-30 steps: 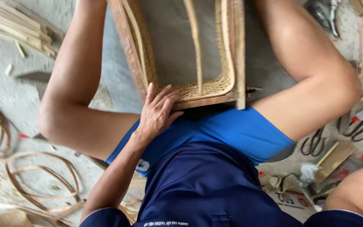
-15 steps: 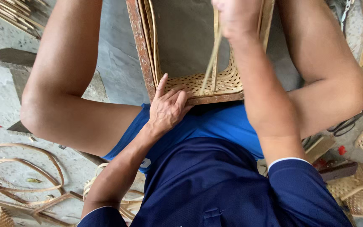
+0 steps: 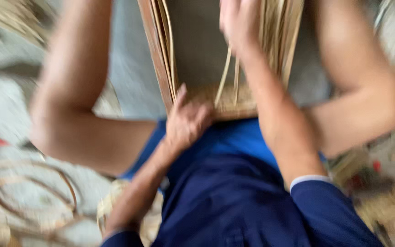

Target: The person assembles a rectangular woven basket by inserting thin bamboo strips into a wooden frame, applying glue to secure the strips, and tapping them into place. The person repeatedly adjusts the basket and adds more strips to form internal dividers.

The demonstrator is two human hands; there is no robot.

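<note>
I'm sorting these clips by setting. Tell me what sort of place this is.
Probably a cane-weaving workshop, with work done on the floor. The left hand steadies a woven frame, the right hand pulls strips, and cane coils lie nearby.

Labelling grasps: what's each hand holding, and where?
Right hand: cane strips, gripped at their upper ends. Left hand: presses the woven frame at its lower corner.

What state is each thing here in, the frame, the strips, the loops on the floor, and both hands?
Wooden frame: woven only along its near edge.
Cane strips: loose, gripped above.
Left hand: pressed on the woven edge.
Right hand: closed on the strips.
Cane coils: lying on the floor.
</note>
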